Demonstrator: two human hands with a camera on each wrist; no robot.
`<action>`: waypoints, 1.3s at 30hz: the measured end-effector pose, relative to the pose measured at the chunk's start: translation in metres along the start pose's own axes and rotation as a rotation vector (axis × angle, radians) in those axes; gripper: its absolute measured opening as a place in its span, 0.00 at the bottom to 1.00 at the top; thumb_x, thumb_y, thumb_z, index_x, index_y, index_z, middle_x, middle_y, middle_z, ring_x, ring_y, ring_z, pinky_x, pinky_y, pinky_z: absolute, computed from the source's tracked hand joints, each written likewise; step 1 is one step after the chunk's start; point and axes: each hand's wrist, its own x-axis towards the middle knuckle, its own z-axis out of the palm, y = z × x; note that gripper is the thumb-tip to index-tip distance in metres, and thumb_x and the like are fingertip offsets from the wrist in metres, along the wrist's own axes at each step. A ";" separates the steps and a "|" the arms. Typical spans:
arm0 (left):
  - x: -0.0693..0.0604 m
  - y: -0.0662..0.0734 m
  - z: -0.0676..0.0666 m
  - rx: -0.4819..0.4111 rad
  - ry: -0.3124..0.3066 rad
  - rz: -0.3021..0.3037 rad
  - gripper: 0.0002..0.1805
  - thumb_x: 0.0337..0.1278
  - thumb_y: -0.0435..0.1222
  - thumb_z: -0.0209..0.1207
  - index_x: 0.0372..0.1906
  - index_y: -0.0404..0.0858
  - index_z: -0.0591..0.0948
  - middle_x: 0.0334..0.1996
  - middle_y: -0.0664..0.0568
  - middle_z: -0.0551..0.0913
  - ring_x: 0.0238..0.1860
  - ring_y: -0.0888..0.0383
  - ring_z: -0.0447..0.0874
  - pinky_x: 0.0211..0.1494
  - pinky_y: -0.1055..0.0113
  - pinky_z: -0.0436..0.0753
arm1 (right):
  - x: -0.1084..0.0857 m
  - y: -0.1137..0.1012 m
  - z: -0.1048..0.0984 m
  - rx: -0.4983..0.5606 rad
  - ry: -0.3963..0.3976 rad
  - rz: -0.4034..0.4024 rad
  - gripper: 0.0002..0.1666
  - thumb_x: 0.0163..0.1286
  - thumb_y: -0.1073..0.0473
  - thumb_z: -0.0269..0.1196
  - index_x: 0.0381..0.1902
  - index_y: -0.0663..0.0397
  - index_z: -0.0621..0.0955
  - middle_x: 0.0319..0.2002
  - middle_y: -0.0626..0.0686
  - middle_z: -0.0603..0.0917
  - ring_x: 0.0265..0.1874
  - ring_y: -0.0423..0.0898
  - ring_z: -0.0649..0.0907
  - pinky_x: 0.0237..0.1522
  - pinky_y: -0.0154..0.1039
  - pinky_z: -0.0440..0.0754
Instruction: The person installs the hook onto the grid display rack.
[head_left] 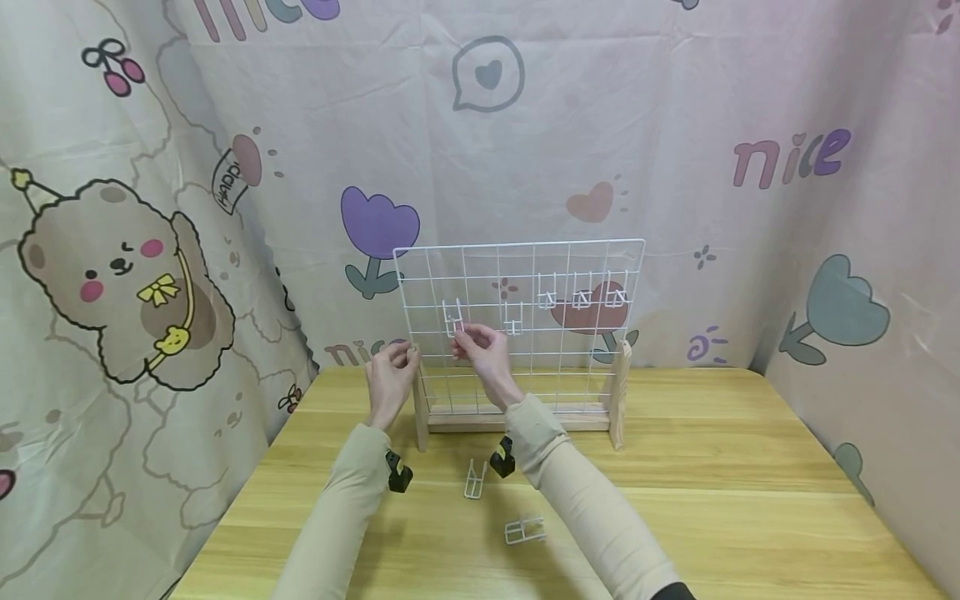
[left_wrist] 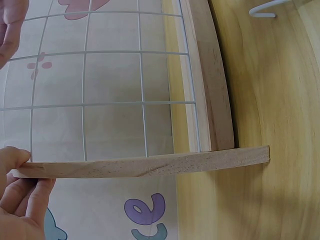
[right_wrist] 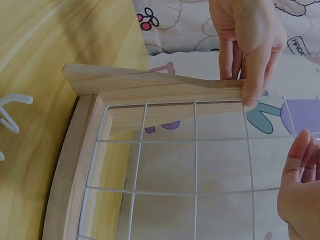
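Note:
A white wire grid (head_left: 532, 354) stands upright in a wooden stand (head_left: 517, 423). My left hand (head_left: 392, 383) pinches the top of the stand's left post (left_wrist: 125, 167), thumb on one side and fingers on the other. At the grid's left part, my right hand (head_left: 486, 358) pinches the lower end of a white wire hook (head_left: 452, 317); in the right wrist view that hand (right_wrist: 302, 185) is at the right edge and the hook is out of sight. Another hook (head_left: 513, 320) hangs to the right of it, and several hooks (head_left: 582, 298) hang higher at the grid's right side.
Two loose white wire hooks lie on the wooden table in front of the stand, one (head_left: 474, 481) between the forearms and one (head_left: 524, 530) nearer the front. A patterned cloth (head_left: 487, 167) hangs behind and at both sides.

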 end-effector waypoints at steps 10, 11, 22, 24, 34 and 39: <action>0.000 0.000 0.000 0.005 0.001 0.002 0.16 0.64 0.33 0.62 0.53 0.28 0.84 0.45 0.34 0.88 0.49 0.41 0.89 0.52 0.48 0.87 | 0.000 0.003 -0.002 -0.020 0.011 0.016 0.17 0.72 0.69 0.60 0.54 0.77 0.78 0.27 0.44 0.85 0.26 0.35 0.84 0.48 0.46 0.88; 0.000 0.000 0.000 0.004 0.002 0.003 0.16 0.64 0.33 0.62 0.53 0.28 0.84 0.45 0.34 0.88 0.49 0.41 0.89 0.52 0.48 0.86 | 0.000 0.003 -0.002 -0.022 0.010 0.017 0.17 0.72 0.69 0.60 0.54 0.77 0.78 0.27 0.44 0.84 0.26 0.35 0.84 0.48 0.46 0.88; 0.000 0.000 0.001 0.013 0.001 -0.003 0.17 0.65 0.34 0.62 0.53 0.28 0.84 0.44 0.34 0.88 0.48 0.41 0.89 0.52 0.48 0.87 | 0.000 0.007 -0.005 -0.012 0.000 0.030 0.18 0.72 0.69 0.59 0.55 0.79 0.77 0.27 0.44 0.85 0.25 0.35 0.84 0.41 0.35 0.88; 0.000 0.001 0.000 0.012 -0.001 -0.005 0.17 0.65 0.34 0.62 0.53 0.28 0.84 0.45 0.34 0.88 0.49 0.41 0.89 0.51 0.48 0.87 | 0.000 0.007 -0.005 -0.009 -0.001 0.031 0.18 0.72 0.69 0.59 0.55 0.79 0.76 0.27 0.44 0.85 0.25 0.35 0.85 0.42 0.36 0.88; 0.000 0.001 -0.002 -0.005 -0.014 -0.010 0.17 0.65 0.34 0.62 0.54 0.28 0.84 0.46 0.34 0.88 0.49 0.41 0.89 0.51 0.49 0.87 | -0.005 0.010 -0.010 -0.027 -0.019 0.057 0.18 0.72 0.69 0.60 0.55 0.78 0.77 0.28 0.44 0.85 0.26 0.36 0.83 0.43 0.35 0.88; -0.001 0.001 -0.002 0.005 -0.016 -0.010 0.17 0.66 0.35 0.61 0.54 0.28 0.84 0.46 0.35 0.88 0.49 0.41 0.89 0.51 0.48 0.87 | -0.009 0.014 -0.016 -0.042 -0.032 0.060 0.18 0.72 0.69 0.60 0.55 0.79 0.77 0.28 0.44 0.84 0.27 0.37 0.83 0.41 0.33 0.87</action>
